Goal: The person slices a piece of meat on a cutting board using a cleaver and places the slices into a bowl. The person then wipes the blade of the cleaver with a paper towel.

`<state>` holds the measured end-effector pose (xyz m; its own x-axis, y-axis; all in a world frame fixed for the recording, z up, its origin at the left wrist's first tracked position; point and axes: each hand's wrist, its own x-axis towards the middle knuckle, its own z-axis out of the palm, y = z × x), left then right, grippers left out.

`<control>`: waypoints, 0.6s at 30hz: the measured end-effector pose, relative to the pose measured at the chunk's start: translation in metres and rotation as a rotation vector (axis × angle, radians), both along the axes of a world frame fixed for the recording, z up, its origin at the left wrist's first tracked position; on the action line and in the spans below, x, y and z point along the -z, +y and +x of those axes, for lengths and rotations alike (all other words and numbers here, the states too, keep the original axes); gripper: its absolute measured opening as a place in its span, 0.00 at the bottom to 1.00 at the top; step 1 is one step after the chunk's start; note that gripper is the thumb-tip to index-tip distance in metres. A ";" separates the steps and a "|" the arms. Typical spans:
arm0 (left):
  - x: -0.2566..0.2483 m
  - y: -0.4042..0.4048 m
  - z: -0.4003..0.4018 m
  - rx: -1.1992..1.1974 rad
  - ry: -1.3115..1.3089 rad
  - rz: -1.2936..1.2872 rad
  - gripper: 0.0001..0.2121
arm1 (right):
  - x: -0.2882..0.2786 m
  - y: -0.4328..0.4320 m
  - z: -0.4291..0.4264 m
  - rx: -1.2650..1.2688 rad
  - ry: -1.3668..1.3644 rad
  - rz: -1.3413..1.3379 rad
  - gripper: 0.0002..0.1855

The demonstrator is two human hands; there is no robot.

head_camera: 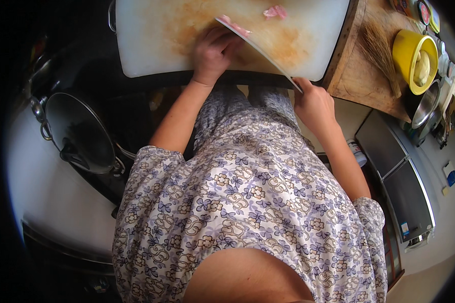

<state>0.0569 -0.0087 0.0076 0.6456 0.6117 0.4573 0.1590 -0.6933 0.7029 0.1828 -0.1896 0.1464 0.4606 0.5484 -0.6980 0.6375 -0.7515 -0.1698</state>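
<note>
A large white cutting board (pixel 151 45) with brownish stains lies before me. My right hand (pixel 314 102), near its lower right corner, is closed on the handle of a long kitchen knife (pixel 267 57), whose blade slants up and left over the board. Pink raw meat (pixel 235 26) lies along the far side of the blade near its tip. My left hand (pixel 215 51) is on the near side of the blade, blurred, its fingers partly hidden; whether they hold anything does not show. A separate small piece of raw meat (pixel 275 12) rests farther up the board.
Right of the board, a wooden surface (pixel 349 75) holds a straw whisk or brush (pixel 379 53), a yellow plastic container (pixel 405 47) with pale contents, and metal bowls (pixel 426 104). A lidded pan (pixel 79 132) stands at the left. A fridge (pixel 405 189) is at the lower right.
</note>
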 end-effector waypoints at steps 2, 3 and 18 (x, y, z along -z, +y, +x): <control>0.000 -0.005 -0.005 -0.004 0.032 -0.074 0.05 | 0.001 0.008 0.006 0.008 0.002 -0.002 0.15; 0.001 -0.006 -0.007 -0.020 0.068 -0.154 0.05 | 0.001 0.009 0.007 0.005 0.007 -0.008 0.14; 0.008 -0.004 -0.006 -0.034 0.023 -0.087 0.04 | -0.018 -0.021 0.005 0.240 -0.063 0.076 0.10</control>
